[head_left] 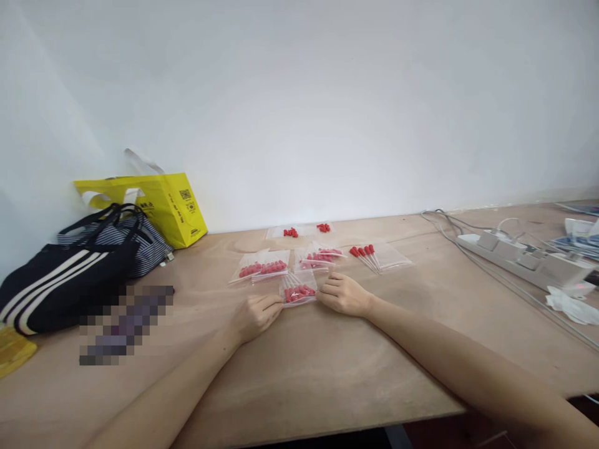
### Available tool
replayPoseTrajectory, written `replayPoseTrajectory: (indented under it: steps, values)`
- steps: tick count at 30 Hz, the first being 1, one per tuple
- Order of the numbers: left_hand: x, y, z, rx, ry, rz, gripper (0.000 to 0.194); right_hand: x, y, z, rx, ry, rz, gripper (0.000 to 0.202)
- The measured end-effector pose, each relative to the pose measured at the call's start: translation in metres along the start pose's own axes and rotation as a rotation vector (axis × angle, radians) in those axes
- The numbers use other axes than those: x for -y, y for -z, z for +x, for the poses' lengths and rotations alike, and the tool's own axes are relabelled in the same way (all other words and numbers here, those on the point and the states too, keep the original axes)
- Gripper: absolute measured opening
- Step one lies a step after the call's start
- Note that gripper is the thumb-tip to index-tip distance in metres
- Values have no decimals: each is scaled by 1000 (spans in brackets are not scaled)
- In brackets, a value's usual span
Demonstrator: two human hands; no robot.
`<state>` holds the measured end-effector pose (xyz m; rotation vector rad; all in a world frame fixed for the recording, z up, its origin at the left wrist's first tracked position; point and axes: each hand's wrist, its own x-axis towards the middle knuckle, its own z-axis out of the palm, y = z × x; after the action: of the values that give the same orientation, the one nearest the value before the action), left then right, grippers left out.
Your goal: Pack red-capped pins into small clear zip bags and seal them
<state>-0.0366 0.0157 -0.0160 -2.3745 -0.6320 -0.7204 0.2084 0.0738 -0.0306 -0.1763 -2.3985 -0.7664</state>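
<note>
A clear zip bag (pixel 298 289) of red-bulbed droppers lies in front of me, bulbs toward me and thin stems pointing away. My left hand (pixel 259 317) is closed, its fingertips pinching the bag's near left corner. On the opposite side, the curled fingers of my right hand (pixel 342 295) grip the right edge. Just behind are more filled bags, a pair at the left (pixel 264 268) and a stack (pixel 321 255) at the right. Several loose droppers (pixel 366 257) rest partly on a flat clear bag (pixel 392 255) beyond my right hand.
Small red bulbs (pixel 291 232) lie on clear plastic near the wall. At the left stand a yellow bag (pixel 189 215) and a black bag with white stripes (pixel 60 280), beside a blurred-out item (pixel 128 324). A power strip (pixel 505 259) with plugs and cables occupies the right; crumpled tissue (pixel 571 305) lies nearby.
</note>
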Motion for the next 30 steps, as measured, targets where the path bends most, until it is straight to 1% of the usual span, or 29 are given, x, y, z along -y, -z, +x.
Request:
replayPoseTrajectory:
  steps: [8, 12, 19, 24, 30]
  values:
    - [-2, -3, 4, -7, 17, -27, 22, 2, -1, 5, -34, -1, 2, 29]
    - [-3, -2, 7, -14, 24, -34, 22, 3, -2, 7, -52, -22, -8, 26]
    - [-5, -5, 13, -37, 20, -52, 19, 5, -5, 11, -8, -37, 19, 29]
    - [-6, -4, 17, -43, 29, -68, 19, 7, -6, 15, -43, -67, 9, 24]
    - [-9, -9, 22, -83, 44, -72, 16, 10, -8, 20, -64, -94, -12, 28]
